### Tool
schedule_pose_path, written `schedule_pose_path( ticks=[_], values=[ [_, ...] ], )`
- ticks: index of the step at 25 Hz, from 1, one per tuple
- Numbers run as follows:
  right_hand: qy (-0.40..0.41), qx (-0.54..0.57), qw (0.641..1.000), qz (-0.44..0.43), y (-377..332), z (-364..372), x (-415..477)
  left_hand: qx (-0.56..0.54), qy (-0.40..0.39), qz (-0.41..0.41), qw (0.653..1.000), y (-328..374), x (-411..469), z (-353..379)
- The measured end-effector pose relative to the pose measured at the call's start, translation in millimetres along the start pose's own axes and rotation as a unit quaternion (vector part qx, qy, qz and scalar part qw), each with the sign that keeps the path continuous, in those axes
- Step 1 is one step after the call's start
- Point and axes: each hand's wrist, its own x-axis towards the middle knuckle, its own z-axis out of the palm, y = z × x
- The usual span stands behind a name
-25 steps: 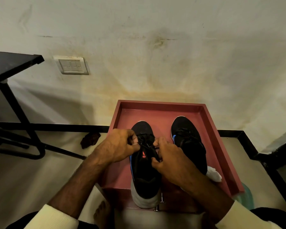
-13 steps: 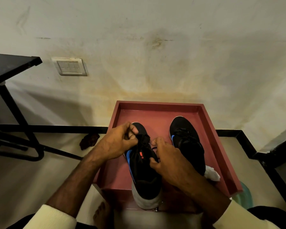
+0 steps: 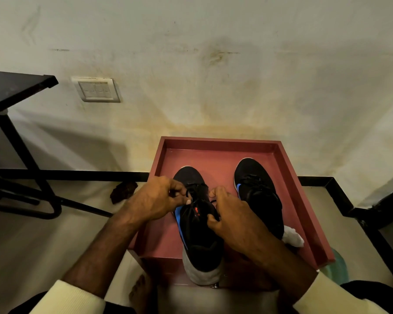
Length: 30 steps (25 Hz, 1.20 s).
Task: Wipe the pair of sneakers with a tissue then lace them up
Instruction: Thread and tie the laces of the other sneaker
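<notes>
Two black sneakers with blue trim stand in a red-brown tray [image 3: 288,177], toes toward the wall. The left sneaker [image 3: 200,241] has its grey heel hanging over the tray's near edge. My left hand [image 3: 154,200] pinches a black lace [image 3: 189,194] at the sneaker's left side near the tongue. My right hand [image 3: 232,214] grips the lace at the sneaker's right side. The right sneaker [image 3: 254,189] stands untouched, its laces in place. A crumpled white tissue [image 3: 292,237] lies beside its heel.
The tray sits on a low stand against a stained wall. A black metal table [image 3: 11,91] with its frame stands at the left. A dark scrap [image 3: 123,191] lies on the floor. My bare foot [image 3: 141,293] shows below the tray. A wall socket plate [image 3: 98,89] is at upper left.
Both hands have shifted slightly on the left sneaker's laces; the left hand has pulled the lace out to the left, and the sneaker has tilted a little.
</notes>
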Motion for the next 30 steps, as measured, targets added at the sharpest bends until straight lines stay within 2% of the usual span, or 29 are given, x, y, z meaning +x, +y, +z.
schedule_pose_path(
  ticks=[8, 12, 15, 19, 25, 29, 30],
  values=[
    [0.002, -0.013, 1.000, 0.004, 7, 2, 2, -0.020, 0.015, 0.023, 0.999, 0, 1, -6],
    [-0.031, 0.054, 0.998, 0.024, 16, -3, 4, -0.050, -0.004, 0.007, 0.999, -2, 0, -8],
    [0.010, 0.080, 0.996, 0.033, 23, -9, 11, -0.018, -0.028, -0.012, 0.999, -6, 1, -8],
    [0.003, 0.055, 0.998, 0.031, 23, -7, 14, 0.013, -0.069, -0.014, 0.997, -11, 2, -5],
    [0.056, 0.048, 0.996, 0.051, 22, -21, 15, 0.034, -0.061, -0.012, 0.998, -12, 4, -3],
    [0.023, 0.011, 0.999, 0.046, 23, -28, 12, 0.059, -0.063, 0.015, 0.996, -13, 3, -3],
    [0.037, -0.003, 0.998, 0.042, 23, -29, 12, 0.061, -0.062, 0.023, 0.996, -12, 2, -4]
  ],
)
